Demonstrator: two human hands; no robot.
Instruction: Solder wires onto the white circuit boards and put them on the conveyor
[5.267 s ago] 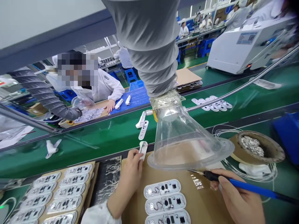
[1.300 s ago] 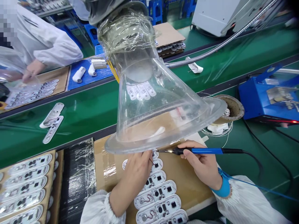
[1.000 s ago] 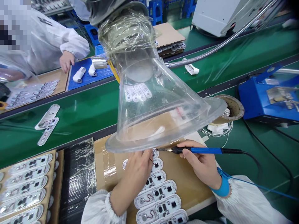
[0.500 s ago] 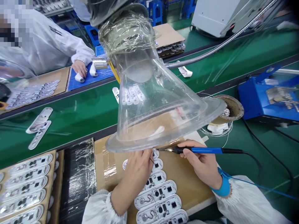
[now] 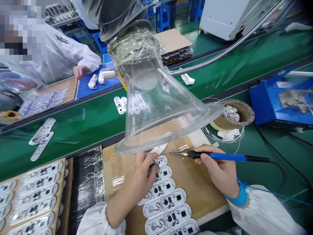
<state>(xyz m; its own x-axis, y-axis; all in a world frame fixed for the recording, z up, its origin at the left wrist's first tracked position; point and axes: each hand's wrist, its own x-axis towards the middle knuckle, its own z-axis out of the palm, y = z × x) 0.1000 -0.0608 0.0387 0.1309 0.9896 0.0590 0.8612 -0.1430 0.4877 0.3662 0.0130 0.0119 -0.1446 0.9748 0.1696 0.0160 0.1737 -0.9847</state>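
My right hand (image 5: 217, 171) is closed around a soldering iron (image 5: 228, 157) with a blue handle. Its metal tip points left, just above the cardboard sheet (image 5: 195, 195) and apart from the boards. My left hand (image 5: 139, 178) is pinched near the top of a column of white oblong circuit boards (image 5: 168, 200). Between its fingers shows a thin dark tool (image 5: 156, 164), too small to name surely; its rest is hidden. The topmost board (image 5: 161, 161) lies beside the left fingertips, partly covered by them. A clear funnel-shaped fume hood (image 5: 168, 120) hangs over both hands.
A pot (image 5: 239, 114) with shiny metal wool stands at right, by a coil of white wire (image 5: 207, 132) and a blue device (image 5: 278, 104). More boards (image 5: 36, 205) lie on cardboard at left. Across the green belt (image 5: 78, 120), a co-worker's hand (image 5: 81, 71) rests near white housings.
My right hand has drawn the soldering iron right, its tip now away from the top board. My left hand has shifted slightly left and lower. The view has turned a little.
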